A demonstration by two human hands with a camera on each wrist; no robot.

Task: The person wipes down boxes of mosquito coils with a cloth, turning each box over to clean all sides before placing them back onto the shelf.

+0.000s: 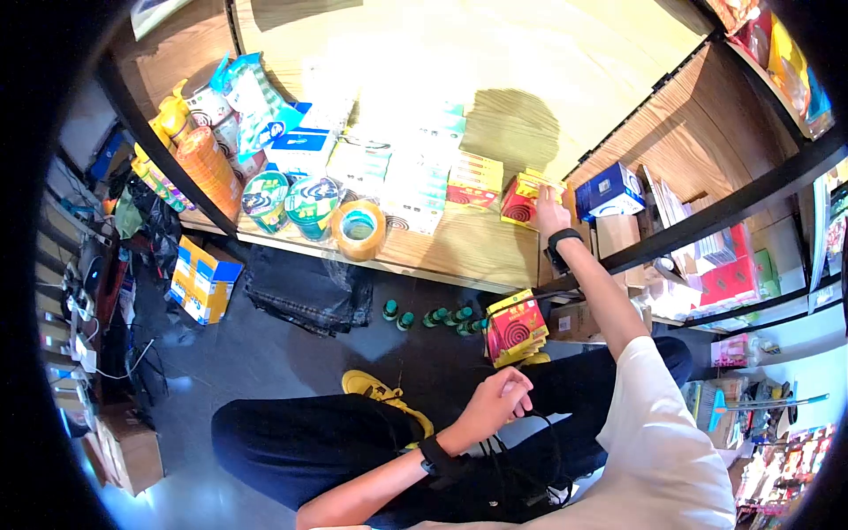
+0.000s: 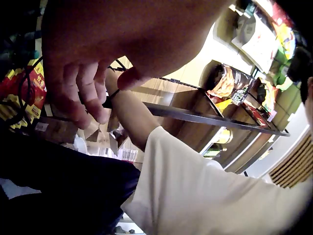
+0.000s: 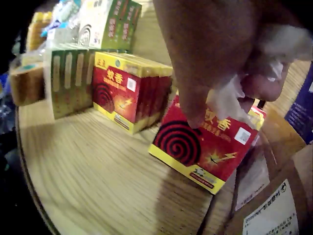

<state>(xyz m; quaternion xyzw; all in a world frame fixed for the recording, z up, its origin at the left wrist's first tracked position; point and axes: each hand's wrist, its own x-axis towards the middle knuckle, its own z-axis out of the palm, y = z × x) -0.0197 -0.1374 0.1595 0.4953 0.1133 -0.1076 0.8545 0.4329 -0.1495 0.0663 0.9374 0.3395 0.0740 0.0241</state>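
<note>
"蚊香" on red boxes [image 3: 203,147]

- Harsh glare over there bleaches the far pale wooden panel [image 1: 583,53], a soft rounded shadow falling toward its right.
- The head view bends into black edges.
- Bare left hand [image 2: 122,41], dim up close; bare right hand [image 3: 210,58], shadowed, blurry.

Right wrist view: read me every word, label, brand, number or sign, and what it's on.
"蚊香": front mosquito-coil box of the standing row.
"香", the character before it partly covered: held mosquito-coil box, in the grip of the right hand.
Too blurred or small: both boxes' fine print, the green boxes, the white label on the brown carton.
</note>
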